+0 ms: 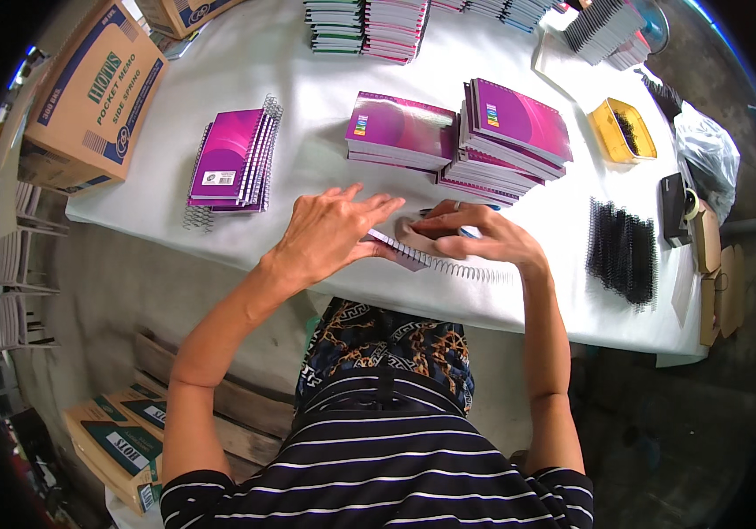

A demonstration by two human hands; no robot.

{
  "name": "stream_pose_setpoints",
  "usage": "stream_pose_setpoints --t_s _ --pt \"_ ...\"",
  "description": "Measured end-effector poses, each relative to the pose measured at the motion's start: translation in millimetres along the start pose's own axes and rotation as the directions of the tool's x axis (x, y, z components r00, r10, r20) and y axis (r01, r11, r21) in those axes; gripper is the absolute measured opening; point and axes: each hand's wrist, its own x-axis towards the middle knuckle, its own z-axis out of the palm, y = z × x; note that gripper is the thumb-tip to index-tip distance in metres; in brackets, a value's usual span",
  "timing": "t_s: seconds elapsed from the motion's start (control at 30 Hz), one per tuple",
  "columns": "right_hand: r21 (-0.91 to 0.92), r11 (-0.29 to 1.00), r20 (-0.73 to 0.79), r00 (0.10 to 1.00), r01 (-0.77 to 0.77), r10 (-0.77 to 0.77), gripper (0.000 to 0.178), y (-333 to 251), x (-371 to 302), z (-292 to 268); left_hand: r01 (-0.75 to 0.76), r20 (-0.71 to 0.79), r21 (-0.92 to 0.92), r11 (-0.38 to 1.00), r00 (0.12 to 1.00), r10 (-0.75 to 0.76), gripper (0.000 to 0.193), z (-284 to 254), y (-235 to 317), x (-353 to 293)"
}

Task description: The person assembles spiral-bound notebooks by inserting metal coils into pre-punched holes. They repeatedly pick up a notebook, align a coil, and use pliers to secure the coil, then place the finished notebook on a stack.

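A small notebook (410, 257) stands tilted on its edge near the front of the table, only a narrow part of it showing. My left hand (329, 231) grips its left end between thumb and fingers. A wire spiral coil (475, 271) runs along its holed edge, with the loose end trailing right over the white cloth. My right hand (479, 233) is bent over the notebook and coil, fingertips at the bound edge. A tool with blue handles (469, 232) sits in that hand, mostly hidden by the fingers; its exact kind is unclear.
Purple notebooks (519, 123) stand in stacks beyond my hands, with spiral-bound ones (228, 159) piled at left. Black coils (622, 254) lie right, below a yellow tray (623, 130) of small dark pieces. A cardboard box (96, 97) stands at the table's left; more notebook stacks (364, 26) line the back.
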Motion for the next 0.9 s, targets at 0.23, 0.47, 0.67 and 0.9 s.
stream_pose_setpoints --t_s 0.23,0.47,0.67,0.9 --pt "0.372 0.874 -0.054 0.948 0.312 -0.315 0.065 26.7 5.6 -1.6 0.136 -0.023 -0.169 0.976 0.990 -0.142 0.079 -1.2 1.4 -2.2" --pt "0.203 0.953 -0.053 0.974 0.226 -0.220 0.066 8.3 16.4 -7.6 0.151 -0.172 -0.681 0.716 0.918 -0.358 0.101 19.5 -10.8 -3.4" --pt "-0.080 0.996 -0.018 0.999 0.031 -0.032 0.065 4.6 23.8 -7.6 0.102 -0.243 -0.775 0.623 0.863 -0.444 0.107 39.6 -10.9 -7.0" --pt "0.084 0.984 -0.032 0.987 0.158 -0.156 0.063 2.1 24.1 -12.1 0.112 -0.145 -0.884 0.454 0.857 -0.494 0.103 44.7 -7.1 -8.9"
